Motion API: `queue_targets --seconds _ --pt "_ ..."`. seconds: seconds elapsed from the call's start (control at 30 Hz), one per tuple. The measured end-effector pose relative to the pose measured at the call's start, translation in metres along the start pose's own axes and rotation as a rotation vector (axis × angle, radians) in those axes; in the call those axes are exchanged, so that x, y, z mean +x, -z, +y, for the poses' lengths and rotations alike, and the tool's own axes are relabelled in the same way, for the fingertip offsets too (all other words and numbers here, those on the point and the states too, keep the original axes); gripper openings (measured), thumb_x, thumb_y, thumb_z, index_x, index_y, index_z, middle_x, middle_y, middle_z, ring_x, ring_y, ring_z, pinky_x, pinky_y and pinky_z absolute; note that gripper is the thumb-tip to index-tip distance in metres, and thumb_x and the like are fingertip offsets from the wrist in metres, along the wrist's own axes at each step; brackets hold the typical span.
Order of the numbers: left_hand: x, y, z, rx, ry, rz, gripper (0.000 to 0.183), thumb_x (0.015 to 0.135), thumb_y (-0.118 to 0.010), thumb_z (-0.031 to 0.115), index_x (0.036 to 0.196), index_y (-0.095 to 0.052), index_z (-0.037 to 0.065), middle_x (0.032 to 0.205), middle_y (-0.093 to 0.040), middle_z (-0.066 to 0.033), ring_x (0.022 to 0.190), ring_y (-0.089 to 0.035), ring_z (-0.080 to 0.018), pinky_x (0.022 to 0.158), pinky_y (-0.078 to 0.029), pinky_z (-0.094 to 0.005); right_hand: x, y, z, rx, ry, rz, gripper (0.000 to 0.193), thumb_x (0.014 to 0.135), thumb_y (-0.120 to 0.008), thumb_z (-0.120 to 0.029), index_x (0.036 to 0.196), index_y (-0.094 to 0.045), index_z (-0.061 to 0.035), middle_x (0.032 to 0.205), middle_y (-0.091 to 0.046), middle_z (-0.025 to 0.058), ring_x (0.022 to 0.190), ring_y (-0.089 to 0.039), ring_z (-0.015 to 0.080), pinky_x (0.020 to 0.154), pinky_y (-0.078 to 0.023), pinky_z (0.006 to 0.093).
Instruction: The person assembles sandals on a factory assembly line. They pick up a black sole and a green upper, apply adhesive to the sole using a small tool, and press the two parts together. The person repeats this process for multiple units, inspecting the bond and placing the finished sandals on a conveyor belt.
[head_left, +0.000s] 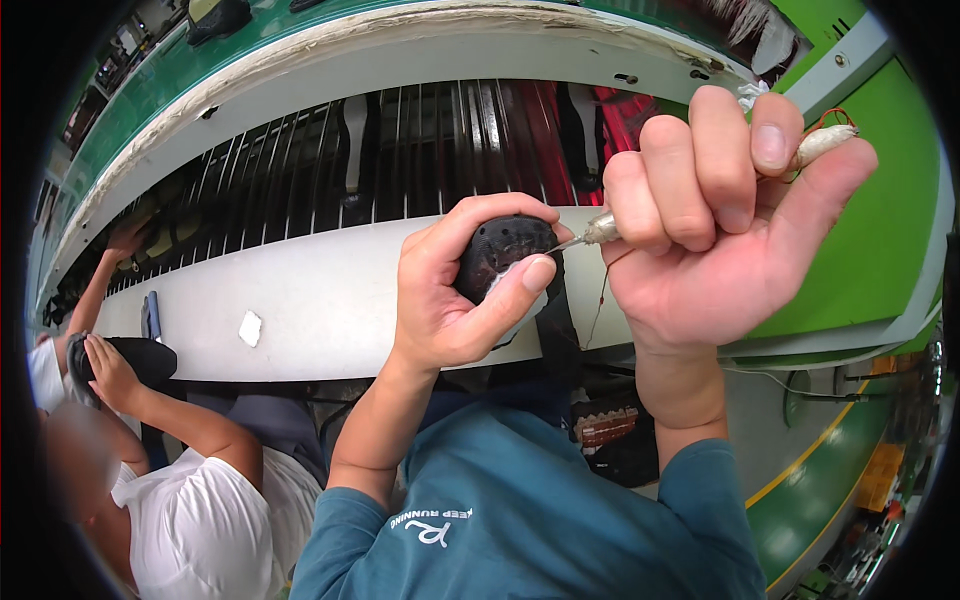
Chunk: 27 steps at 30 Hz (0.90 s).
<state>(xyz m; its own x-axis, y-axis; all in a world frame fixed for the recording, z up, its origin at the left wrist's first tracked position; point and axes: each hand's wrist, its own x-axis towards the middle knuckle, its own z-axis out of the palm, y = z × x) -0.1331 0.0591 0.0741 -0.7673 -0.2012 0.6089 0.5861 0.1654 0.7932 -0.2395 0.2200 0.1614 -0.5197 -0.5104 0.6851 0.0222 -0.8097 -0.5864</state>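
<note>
My left hand (450,275) is closed round the rounded, dark end of a black shoe upper (500,240), thumb on the near side and fingers over the far side. Small holes dot its black surface, and a whitish patch shows by my thumb. My right hand (710,210), palm turned up, has its fingers wrapped round an awl-like tool (603,228) with a thin metal tip and a pale, wrapped handle. That tip meets the upper's right edge beside my left thumb. The handle's back end sticks out past my right thumb, with reddish thread or wire around it.
Beneath my hands runs a white ledge (330,290) with a white scrap (250,328) and a blue-handled tool (151,316). Beyond it is a rack of metal rods (420,150) holding dark shoe parts. A co-worker in a white shirt (205,520) handles a black shoe (145,360) at left.
</note>
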Motion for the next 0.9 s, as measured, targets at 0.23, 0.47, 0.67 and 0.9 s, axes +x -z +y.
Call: queue_targets --seconds 0.23,0.47,0.67,0.9 --pt "0.001 0.006 -0.003 0.072 -0.039 0.035 0.031 0.096 -0.080 0.007 0.125 -0.073 -0.002 0.102 -0.082 -0.0117 0.087 -0.075 -0.0147 0.080 -0.060 -0.0287 0.003 -0.006 0.011 -0.066 0.007 -0.035 0.062 0.112 -0.039 -0.075 0.108 -0.063 -0.0186 0.073 -0.038 -0.0071 0.056 -0.027 0.0093 0.050 -0.025 0.0280" --pt "0.006 0.011 -0.002 0.113 -0.014 0.044 0.029 0.095 -0.079 0.006 0.123 -0.073 -0.002 0.097 -0.081 -0.0098 0.081 -0.075 -0.0142 0.074 -0.058 -0.0281 0.012 -0.015 0.026 -0.122 0.048 0.057 0.063 0.111 -0.038 -0.077 0.105 -0.060 -0.0183 0.069 -0.035 -0.0076 0.052 -0.021 0.0087 0.046 -0.021 0.0279" --pt "0.012 0.014 0.000 0.132 0.000 0.058 0.028 0.095 -0.078 0.007 0.122 -0.073 0.001 0.089 -0.078 -0.0074 0.075 -0.073 -0.0139 0.071 -0.057 -0.0282 0.030 -0.022 0.032 -0.236 0.026 0.172 0.058 0.110 -0.047 -0.074 0.100 -0.058 -0.0182 0.066 -0.034 -0.0079 0.052 -0.021 0.0077 0.047 -0.020 0.0272" --pt "0.025 0.000 -0.020 0.121 -0.175 0.090 0.025 0.093 -0.081 0.010 0.115 -0.072 0.002 0.074 -0.068 -0.0094 0.061 -0.069 -0.0228 0.059 -0.053 -0.0332 0.034 -0.009 0.039 -0.404 0.027 0.185 0.054 0.113 -0.052 -0.066 0.099 -0.055 -0.0141 0.069 -0.036 -0.0073 0.054 -0.024 0.0073 0.048 -0.021 0.0262"
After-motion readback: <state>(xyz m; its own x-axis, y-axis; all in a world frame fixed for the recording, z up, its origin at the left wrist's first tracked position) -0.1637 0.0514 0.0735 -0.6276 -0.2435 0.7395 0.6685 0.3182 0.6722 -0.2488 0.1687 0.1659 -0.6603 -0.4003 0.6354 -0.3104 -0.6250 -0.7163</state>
